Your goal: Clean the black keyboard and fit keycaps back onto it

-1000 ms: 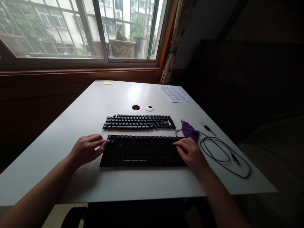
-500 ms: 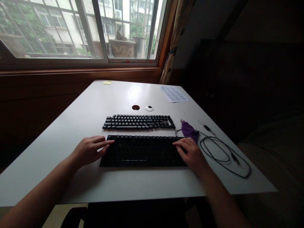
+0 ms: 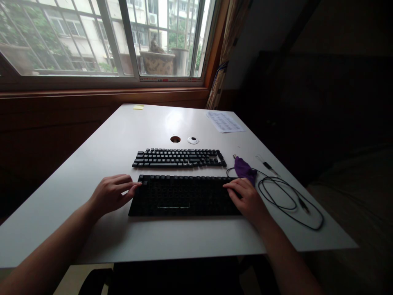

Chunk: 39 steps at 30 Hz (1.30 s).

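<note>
A black keyboard base (image 3: 184,196) lies flat before me. Keycaps line its top edge, and a couple sit below them at the upper left; the rest looks dark, without raised caps. My left hand (image 3: 112,192) is at its upper left corner, index finger stretched onto a keycap, thumb just below and apart. Over the right end rests my right hand (image 3: 245,198), fingers touching the top, thumb spread, covering that end. Behind the base, black keycaps (image 3: 178,156) stand in rows shaped like a keyboard, with gaps toward the right.
Right of the base lie a purple cloth piece (image 3: 245,169), a coiled black cable (image 3: 281,207) and a small wire-ended tool (image 3: 267,165). Farther back are a round desk hole (image 3: 175,139), its white cover (image 3: 193,140), printed paper (image 3: 225,122) and a yellow note (image 3: 138,107).
My left index finger reached right onto the upper left keys half a second ago, then drew back left to the corner. The right hand has stayed put on the base.
</note>
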### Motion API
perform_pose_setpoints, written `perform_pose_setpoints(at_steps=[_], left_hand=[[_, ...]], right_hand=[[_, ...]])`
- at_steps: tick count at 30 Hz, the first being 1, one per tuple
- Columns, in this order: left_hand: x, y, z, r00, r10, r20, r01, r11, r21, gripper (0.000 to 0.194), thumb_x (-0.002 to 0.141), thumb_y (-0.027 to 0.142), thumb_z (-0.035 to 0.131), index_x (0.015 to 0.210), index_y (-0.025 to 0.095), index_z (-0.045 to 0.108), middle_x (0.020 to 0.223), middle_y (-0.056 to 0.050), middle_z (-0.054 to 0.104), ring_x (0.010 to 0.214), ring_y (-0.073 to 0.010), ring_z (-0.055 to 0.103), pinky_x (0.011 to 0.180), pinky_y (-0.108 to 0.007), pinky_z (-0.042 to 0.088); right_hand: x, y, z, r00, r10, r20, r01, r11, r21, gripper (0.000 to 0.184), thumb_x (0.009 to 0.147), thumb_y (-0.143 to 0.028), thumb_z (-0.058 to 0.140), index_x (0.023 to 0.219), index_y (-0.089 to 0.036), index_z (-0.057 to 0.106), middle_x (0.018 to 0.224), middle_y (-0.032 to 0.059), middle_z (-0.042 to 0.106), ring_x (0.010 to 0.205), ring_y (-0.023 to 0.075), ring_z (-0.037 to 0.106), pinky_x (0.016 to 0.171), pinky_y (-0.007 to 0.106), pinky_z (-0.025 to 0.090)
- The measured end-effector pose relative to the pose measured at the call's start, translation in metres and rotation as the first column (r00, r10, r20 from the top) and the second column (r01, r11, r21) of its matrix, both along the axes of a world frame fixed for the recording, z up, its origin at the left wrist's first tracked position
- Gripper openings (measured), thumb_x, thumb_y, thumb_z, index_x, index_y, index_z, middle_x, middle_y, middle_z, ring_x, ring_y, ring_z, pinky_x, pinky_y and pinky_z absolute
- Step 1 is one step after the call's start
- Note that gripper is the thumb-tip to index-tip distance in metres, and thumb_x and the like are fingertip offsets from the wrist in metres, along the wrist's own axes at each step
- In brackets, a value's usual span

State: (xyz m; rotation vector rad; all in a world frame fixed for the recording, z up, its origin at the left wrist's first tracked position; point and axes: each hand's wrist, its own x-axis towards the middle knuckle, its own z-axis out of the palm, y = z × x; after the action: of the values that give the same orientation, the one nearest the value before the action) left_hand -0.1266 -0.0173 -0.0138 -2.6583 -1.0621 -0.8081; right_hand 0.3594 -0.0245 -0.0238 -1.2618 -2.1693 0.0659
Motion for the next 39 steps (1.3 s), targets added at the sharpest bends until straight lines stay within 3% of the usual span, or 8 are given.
perform_pose_setpoints(at_steps=[10,15,20,25,31,39], left_hand=[[0.002,-0.001,0.005,0.998,0.057,0.021,-0.058,0.998,0.011,0.019,0.097,0.020,0.059,0.087,0.020,0.075,0.075,-0.001,0.065,0.061,-0.0105,0.056,0.057,-0.025,0.042],[-0.003,0.008,0.008,0.978,0.172,0.121,-0.166,0.984,-0.061,0.022,0.099,0.024,0.056,0.106,0.022,0.076,0.087,-0.003,0.068,0.064,-0.0107,0.057,0.060,-0.024,0.047],[-0.007,0.042,0.014,0.960,0.281,-0.020,-0.282,0.955,-0.092,0.031,0.100,0.039,0.052,0.114,0.025,0.077,0.110,-0.009,0.064,0.091,-0.0226,0.060,0.079,-0.037,0.054],[-0.006,0.089,0.017,0.936,0.339,-0.100,-0.348,0.933,-0.094,0.040,0.101,0.046,0.047,0.123,0.027,0.074,0.122,-0.011,0.058,0.097,-0.0247,0.056,0.104,-0.052,0.044],[-0.003,0.127,0.008,0.911,0.388,-0.141,-0.409,0.894,-0.183,0.042,0.100,0.050,0.045,0.124,0.033,0.074,0.134,-0.009,0.055,0.123,-0.0315,0.045,0.112,-0.050,0.036],[-0.002,0.142,0.007,0.879,0.408,-0.245,-0.459,0.864,-0.206,0.045,0.100,0.050,0.039,0.126,0.036,0.073,0.142,-0.009,0.051,0.129,-0.0349,0.041,0.108,-0.051,0.038]], right_hand=[[0.000,0.000,-0.001,1.000,0.011,0.004,-0.011,1.000,0.007,0.020,0.096,-0.014,0.056,0.105,-0.024,0.071,0.097,0.0069,0.069,0.097,0.0262,0.060,0.090,0.045,0.051],[0.000,0.000,-0.001,1.000,0.013,-0.001,-0.013,1.000,0.006,0.020,0.096,-0.013,0.056,0.104,-0.023,0.071,0.097,0.0069,0.068,0.098,0.0257,0.059,0.090,0.044,0.051],[0.002,0.001,-0.003,1.000,0.011,-0.001,-0.011,1.000,0.005,0.018,0.096,-0.014,0.056,0.104,-0.022,0.070,0.097,0.0070,0.068,0.097,0.0257,0.059,0.090,0.045,0.050],[0.001,0.001,-0.003,1.000,0.015,-0.007,-0.015,1.000,0.008,0.019,0.097,-0.014,0.055,0.105,-0.023,0.070,0.097,0.0071,0.068,0.097,0.0259,0.059,0.089,0.046,0.051],[0.000,0.000,0.000,1.000,0.015,-0.019,-0.015,1.000,0.018,0.020,0.095,-0.011,0.057,0.104,-0.023,0.070,0.096,0.0064,0.069,0.097,0.0254,0.060,0.088,0.043,0.051],[0.000,-0.001,0.000,1.000,0.013,-0.027,-0.013,1.000,0.005,0.020,0.095,-0.011,0.057,0.104,-0.023,0.070,0.097,0.0064,0.069,0.096,0.0249,0.060,0.088,0.043,0.052]])
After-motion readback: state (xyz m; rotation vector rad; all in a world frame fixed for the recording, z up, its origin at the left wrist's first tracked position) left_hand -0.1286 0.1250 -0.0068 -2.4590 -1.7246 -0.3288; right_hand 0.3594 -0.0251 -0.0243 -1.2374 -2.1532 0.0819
